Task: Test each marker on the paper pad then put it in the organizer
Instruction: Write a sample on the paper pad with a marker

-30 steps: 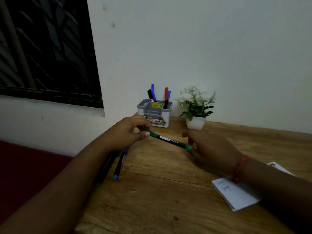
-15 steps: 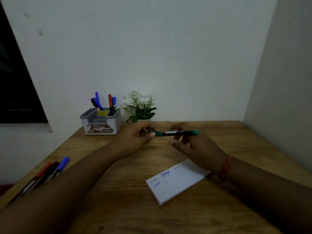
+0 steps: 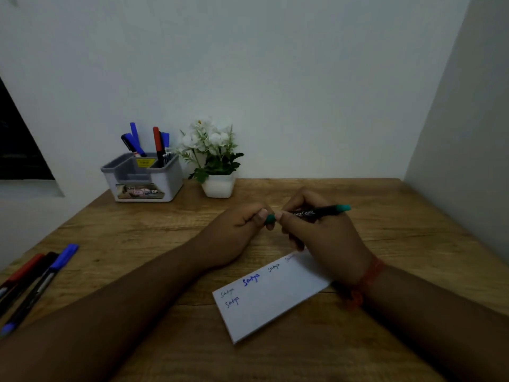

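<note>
While I hold the green marker (image 3: 316, 212) above the middle of the desk (image 3: 399, 244), both my hands are on it. My left hand (image 3: 239, 230) has its fingers curled, with thumb and forefinger pinching the green cap (image 3: 270, 218) at the marker's left end. My right hand (image 3: 322, 232) grips the black barrel just beside the cap, fingers wrapped under it, and the barrel runs out to the right over my knuckles to a green tip at the far end. White lettering shows along the barrel. The cap and barrel look joined or nearly so; I cannot tell whether there is a gap between them.

Below my right hand the pad (image 3: 270, 301) lies flat and slanted, near the front edge of the desk. Its top sheet carries a few small handwritten words, one in bolder blue. My right wrist, with a red thread (image 3: 367, 277) round it, is over the pad's right corner.

At the back left corner stands the organizer (image 3: 146, 180), grey and white, with a yellow label inside. Several markers (image 3: 154, 142) stand upright in its rear compartments: blue ones, a red one and a dark one. Just beside it on the right sits a plant (image 3: 213, 158) with white flowers in a white pot.

At the left edge of the desk more markers (image 3: 35, 277) lie side by side: red, black and blue.
</note>
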`<state>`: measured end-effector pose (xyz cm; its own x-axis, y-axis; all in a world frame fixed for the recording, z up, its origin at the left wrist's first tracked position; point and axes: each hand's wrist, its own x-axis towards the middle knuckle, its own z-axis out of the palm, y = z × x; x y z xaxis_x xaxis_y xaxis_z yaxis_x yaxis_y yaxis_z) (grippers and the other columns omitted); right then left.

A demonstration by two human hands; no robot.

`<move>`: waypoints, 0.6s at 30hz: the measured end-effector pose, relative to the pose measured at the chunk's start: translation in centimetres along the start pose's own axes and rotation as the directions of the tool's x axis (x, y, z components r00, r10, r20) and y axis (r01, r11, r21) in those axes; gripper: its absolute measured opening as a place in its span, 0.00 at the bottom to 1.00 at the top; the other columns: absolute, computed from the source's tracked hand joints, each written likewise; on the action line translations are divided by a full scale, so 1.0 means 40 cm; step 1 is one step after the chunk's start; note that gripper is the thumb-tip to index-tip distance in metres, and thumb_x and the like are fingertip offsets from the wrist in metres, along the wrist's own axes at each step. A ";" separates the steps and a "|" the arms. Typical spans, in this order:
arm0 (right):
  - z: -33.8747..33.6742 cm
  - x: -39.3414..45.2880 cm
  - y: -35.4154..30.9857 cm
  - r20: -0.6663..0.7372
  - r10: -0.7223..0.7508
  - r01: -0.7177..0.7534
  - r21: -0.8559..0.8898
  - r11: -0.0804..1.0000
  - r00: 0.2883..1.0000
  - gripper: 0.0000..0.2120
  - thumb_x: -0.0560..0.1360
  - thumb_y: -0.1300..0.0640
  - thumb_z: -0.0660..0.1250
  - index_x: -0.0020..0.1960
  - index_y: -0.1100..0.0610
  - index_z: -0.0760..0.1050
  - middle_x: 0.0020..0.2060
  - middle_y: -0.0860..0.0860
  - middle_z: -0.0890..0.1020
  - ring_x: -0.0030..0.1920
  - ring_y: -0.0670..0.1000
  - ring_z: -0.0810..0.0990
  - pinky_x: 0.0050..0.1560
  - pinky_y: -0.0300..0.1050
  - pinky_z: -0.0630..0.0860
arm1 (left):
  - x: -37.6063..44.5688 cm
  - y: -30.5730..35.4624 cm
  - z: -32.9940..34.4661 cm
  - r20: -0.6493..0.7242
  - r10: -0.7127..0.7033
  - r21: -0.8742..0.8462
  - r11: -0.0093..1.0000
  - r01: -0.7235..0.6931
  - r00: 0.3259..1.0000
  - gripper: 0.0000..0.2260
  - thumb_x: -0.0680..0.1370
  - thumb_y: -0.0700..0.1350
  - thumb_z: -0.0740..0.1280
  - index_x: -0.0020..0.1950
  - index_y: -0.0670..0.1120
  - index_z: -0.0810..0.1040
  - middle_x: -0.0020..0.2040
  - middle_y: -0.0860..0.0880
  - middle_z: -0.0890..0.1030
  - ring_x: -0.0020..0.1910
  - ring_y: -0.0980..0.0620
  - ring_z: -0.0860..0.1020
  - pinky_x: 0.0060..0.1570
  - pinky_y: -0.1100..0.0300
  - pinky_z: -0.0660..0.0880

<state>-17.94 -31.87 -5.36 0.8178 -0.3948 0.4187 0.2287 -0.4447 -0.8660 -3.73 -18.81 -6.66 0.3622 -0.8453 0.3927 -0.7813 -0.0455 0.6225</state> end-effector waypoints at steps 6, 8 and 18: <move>0.018 -0.003 0.007 -0.008 -0.076 0.075 -0.064 0.995 0.997 0.05 0.75 0.64 0.72 0.41 0.60 0.78 0.32 0.46 0.82 0.29 0.43 0.79 0.30 0.35 0.75 | 0.016 -0.015 -0.006 0.066 -0.061 0.006 0.998 0.061 0.996 0.16 0.83 0.54 0.51 0.43 0.56 0.76 0.34 0.66 0.76 0.34 0.64 0.72 0.35 0.70 0.64; 0.017 -0.006 0.004 -0.046 -0.118 0.112 -0.119 0.987 0.992 0.06 0.75 0.66 0.71 0.40 0.60 0.77 0.33 0.48 0.82 0.31 0.45 0.79 0.30 0.36 0.75 | 0.017 -0.021 -0.010 0.070 -0.097 0.045 0.995 0.094 0.993 0.17 0.84 0.54 0.51 0.43 0.55 0.76 0.35 0.65 0.77 0.35 0.63 0.72 0.35 0.69 0.64; -0.011 -0.004 0.003 -0.138 -0.029 0.015 -0.101 0.995 0.990 0.04 0.77 0.61 0.68 0.45 0.55 0.76 0.38 0.54 0.81 0.34 0.50 0.82 0.35 0.40 0.79 | 0.012 -0.071 -0.019 -0.029 -0.190 0.370 0.910 0.187 0.981 0.05 0.81 0.52 0.63 0.50 0.52 0.75 0.44 0.56 0.75 0.44 0.58 0.72 0.43 0.57 0.71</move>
<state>-18.29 -32.23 -5.42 0.7300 -0.4892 0.4773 0.1864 -0.5293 -0.8277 -0.96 -18.67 -7.72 0.5187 -0.8053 0.2870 -0.8312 -0.3965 0.3896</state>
